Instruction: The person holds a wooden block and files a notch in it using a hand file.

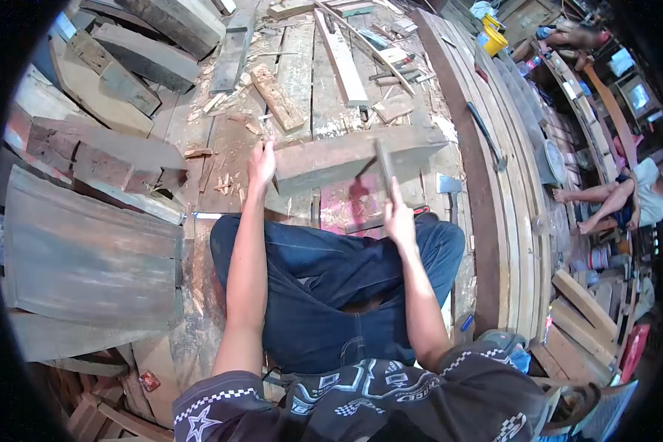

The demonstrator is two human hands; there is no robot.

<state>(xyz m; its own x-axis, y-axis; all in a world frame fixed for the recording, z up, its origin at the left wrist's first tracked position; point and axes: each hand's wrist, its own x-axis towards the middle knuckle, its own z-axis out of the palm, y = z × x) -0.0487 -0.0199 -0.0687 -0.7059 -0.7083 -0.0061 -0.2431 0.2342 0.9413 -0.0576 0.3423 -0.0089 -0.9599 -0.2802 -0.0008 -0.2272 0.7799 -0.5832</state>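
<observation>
My left hand (261, 166) is closed at the left end of a thick wooden block (331, 158). A thin dark piece shows just below that fist, but what the fingers grip cannot be made out. My right hand (400, 221) is wrapped around the lower end of a grey-brown bar-like tool (384, 162), raised upright in front of the block's right half and slightly blurred. The block lies crosswise before my folded legs. Below it is a pink sheet (335, 206) strewn with chips and crossed by a dark shadow.
A metal blade tool (448, 186) lies right of the block. A long-handled tool (486, 136) rests on stacked planks (497, 221). Offcuts (276, 96) and hand tools lie ahead among shavings. Large timber pieces (96, 247) crowd the left. Another person (611, 195) sits at far right.
</observation>
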